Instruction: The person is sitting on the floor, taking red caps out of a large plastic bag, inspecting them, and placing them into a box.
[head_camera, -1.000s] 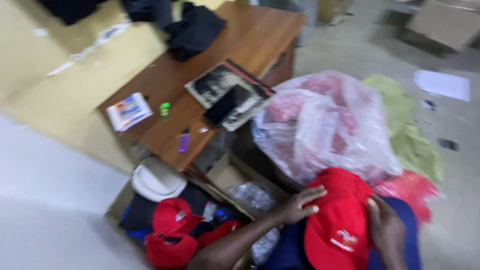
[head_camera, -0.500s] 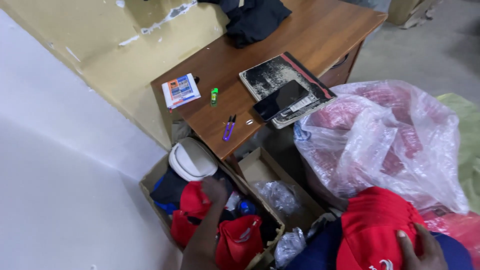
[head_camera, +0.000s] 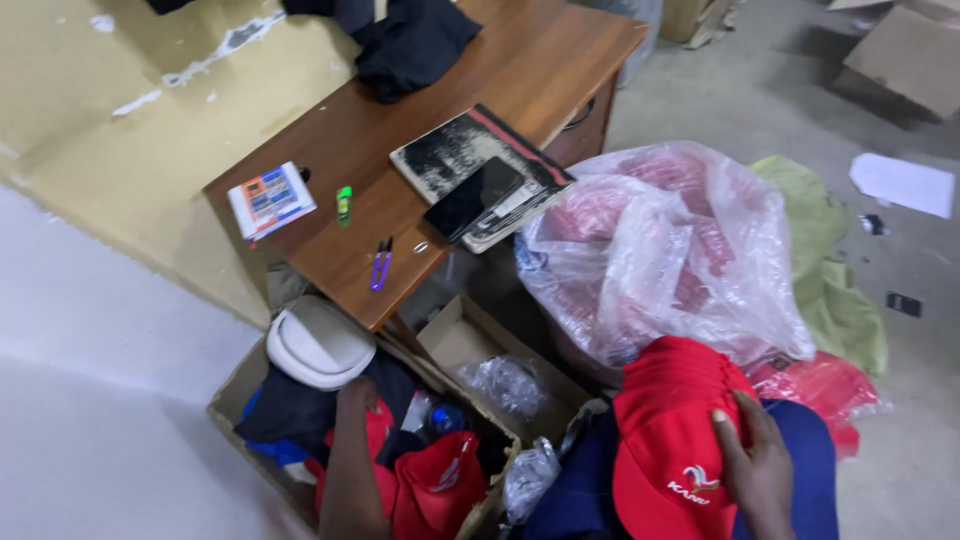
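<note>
Deeper into the box (head_camera: 245, 385) the left hand (head_camera: 357, 395) is sunk (its grip cannot be told); a red cap (head_camera: 665, 440) is pinned by the right hand (head_camera: 755, 470).

Two hands were in view: the left hand (head_camera: 357, 395) and the right hand (head_camera: 755, 460). Red caps numbered at least three: one cap on the lap (head_camera: 668, 440) and two caps in the cardboard box (head_camera: 240, 385). The wooden desk (head_camera: 520, 70) carried one book (head_camera: 470, 160), one phone (head_camera: 472, 198), one purple thread snip (head_camera: 380, 264), one green lighter (head_camera: 344, 204) and one small printed packet (head_camera: 270, 199). One clear plastic bag (head_camera: 660, 250) was present.
</note>
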